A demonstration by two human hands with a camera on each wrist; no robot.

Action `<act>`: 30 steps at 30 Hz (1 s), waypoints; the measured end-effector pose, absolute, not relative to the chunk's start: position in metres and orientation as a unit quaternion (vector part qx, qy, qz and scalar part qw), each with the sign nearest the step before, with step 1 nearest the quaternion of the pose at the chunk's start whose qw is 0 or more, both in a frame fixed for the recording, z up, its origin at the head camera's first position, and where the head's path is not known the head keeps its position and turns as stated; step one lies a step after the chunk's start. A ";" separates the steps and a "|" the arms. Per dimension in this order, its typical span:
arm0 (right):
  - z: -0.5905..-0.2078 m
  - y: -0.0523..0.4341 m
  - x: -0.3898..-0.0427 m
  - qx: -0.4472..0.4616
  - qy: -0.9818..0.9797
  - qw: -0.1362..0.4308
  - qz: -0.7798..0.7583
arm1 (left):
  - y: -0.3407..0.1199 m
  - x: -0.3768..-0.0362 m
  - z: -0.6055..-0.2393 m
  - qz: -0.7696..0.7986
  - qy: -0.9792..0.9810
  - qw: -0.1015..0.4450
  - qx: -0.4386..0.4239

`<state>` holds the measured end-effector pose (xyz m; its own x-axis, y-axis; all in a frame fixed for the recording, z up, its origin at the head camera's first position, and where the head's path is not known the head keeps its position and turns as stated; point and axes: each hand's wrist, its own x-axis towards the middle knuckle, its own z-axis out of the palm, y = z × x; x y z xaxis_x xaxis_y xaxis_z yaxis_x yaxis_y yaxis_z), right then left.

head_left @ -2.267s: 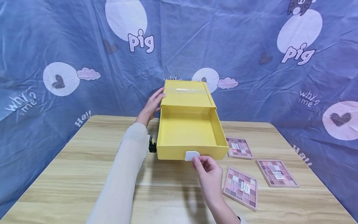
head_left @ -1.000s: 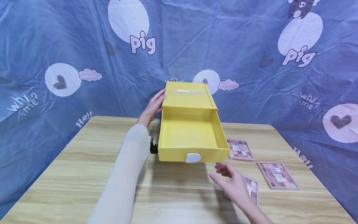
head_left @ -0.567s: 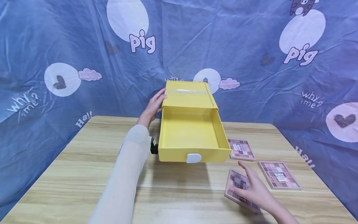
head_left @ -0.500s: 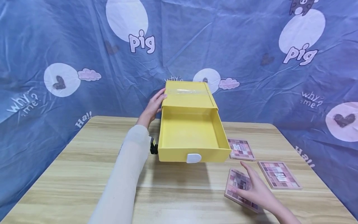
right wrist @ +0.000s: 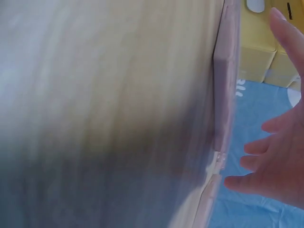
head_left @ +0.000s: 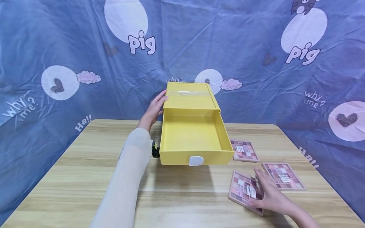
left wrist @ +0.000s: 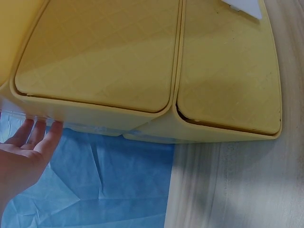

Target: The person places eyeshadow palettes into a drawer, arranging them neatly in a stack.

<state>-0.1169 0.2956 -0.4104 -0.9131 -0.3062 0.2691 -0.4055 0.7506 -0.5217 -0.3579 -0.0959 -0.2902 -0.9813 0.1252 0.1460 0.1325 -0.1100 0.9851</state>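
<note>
A yellow drawer cabinet [head_left: 189,99] stands at the back middle of the table, its top drawer [head_left: 192,134] pulled out with nothing inside. On the drawer's front is a white tab [head_left: 196,161]. My left hand [head_left: 153,111] rests on the cabinet's left side; in the left wrist view its fingertips [left wrist: 56,127] press the side wall. Low over the nearest eyeshadow palette [head_left: 240,189], my right hand [head_left: 272,195] spreads thumb and fingers about its right part, covering that edge. The right wrist view has these fingers [right wrist: 259,183] apart from one another, by the palette's edge.
Two more eyeshadow palettes lie flat on the right: one [head_left: 244,151] beside the drawer, another [head_left: 283,176] just beyond my right hand. A blue printed cloth [head_left: 182,57] hangs behind the wooden table [head_left: 94,177]. Lower closed drawers [left wrist: 95,52] show in the left wrist view.
My right hand has let go of the white tab and moved right and down to the nearest palette, its thumb and fingers coming lower around it. My left hand stays on the cabinet.
</note>
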 end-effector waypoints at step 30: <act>-0.419 0.304 -0.111 0.184 -0.947 0.018 0.263 | -0.096 -0.359 -0.291 -0.743 -0.663 0.001 -0.094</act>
<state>-0.1114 0.3043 -0.4186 -0.9320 -0.3384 0.1298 -0.3569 0.7946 -0.4911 -0.3594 -0.0960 -0.2909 -0.9825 0.1231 0.1401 0.1252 -0.1217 0.9846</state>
